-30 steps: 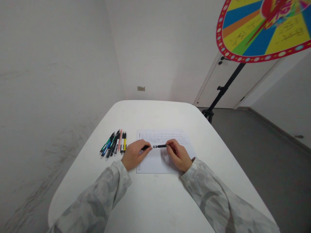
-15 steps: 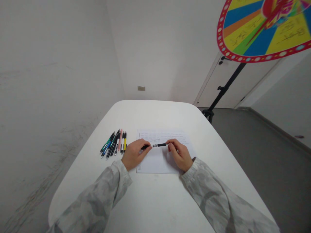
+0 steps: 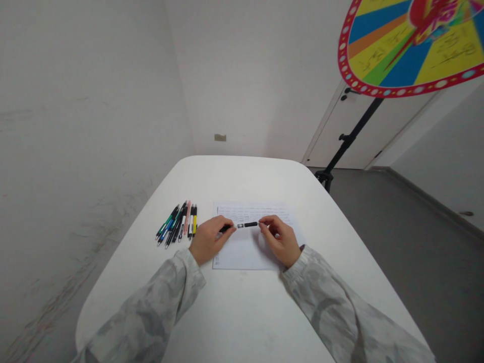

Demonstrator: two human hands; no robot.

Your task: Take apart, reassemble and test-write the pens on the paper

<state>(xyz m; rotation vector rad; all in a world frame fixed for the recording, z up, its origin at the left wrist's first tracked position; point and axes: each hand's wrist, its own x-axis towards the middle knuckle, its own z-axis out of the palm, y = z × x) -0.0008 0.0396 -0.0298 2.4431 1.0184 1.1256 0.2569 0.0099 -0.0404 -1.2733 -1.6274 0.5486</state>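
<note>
A black and white pen (image 3: 249,224) stretches level between my two hands, above a sheet of paper. My left hand (image 3: 210,239) pinches one end of it between thumb and fingers, with a dark part showing inside the grip. At the other end, the thumb and fingertips of my right hand (image 3: 280,240) close on the pen's tip. Under both hands lies the white paper (image 3: 238,257), its upper part covered with lines of writing too small to read.
Left of the paper, several pens (image 3: 176,224) lie side by side, black, green, blue, pink and yellow. All rest on a white table (image 3: 242,312) with rounded corners. A colourful prize wheel (image 3: 401,65) stands on a black stand (image 3: 350,138) beyond the table's right side.
Almost nothing differs. The fingers of my right hand have shifted very slightly at the pen's end, while the left hand keeps its place.
</note>
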